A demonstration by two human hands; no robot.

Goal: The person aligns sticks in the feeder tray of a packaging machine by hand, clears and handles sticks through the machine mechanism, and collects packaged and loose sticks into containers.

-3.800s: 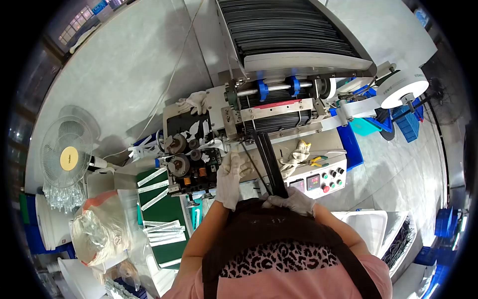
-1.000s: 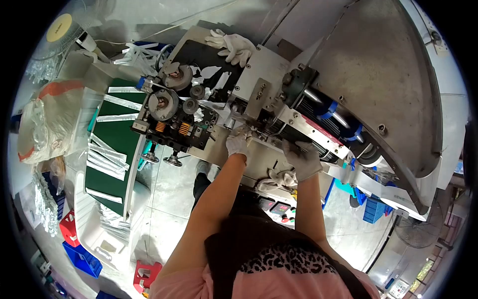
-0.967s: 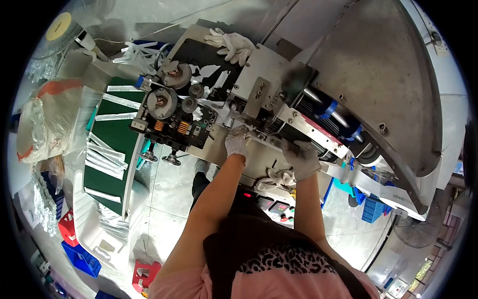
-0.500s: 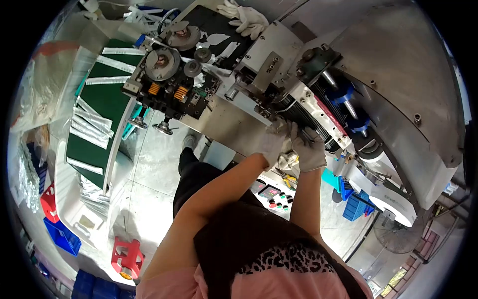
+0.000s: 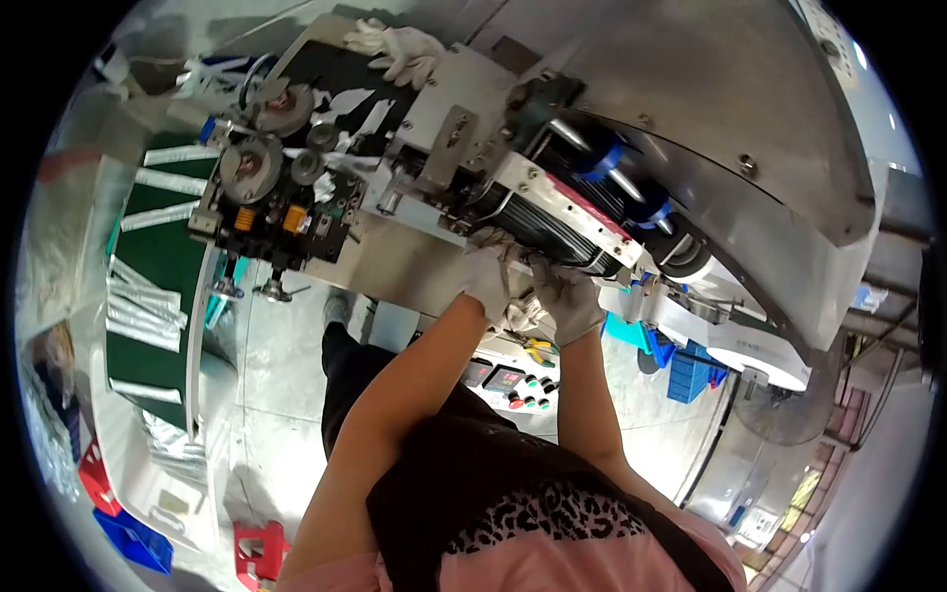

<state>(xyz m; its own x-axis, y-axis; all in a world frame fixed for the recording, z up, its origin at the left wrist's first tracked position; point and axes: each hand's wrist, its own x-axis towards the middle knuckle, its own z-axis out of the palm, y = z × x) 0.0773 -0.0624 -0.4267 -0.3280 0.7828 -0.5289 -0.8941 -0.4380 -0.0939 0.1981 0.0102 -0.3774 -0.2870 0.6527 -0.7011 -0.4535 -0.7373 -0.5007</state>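
Closer together than in the earlier frame, our white-gloved left hand (image 5: 485, 271) and white-gloved right hand (image 5: 570, 299) worked at the near side of the thin black strips (image 5: 541, 229); we couldn't tell either grip. Handling them seemingly called for careful fingertips.

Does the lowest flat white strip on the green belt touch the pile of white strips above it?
Apart. The head view shows bare green belt between the lowest strip and the pile.
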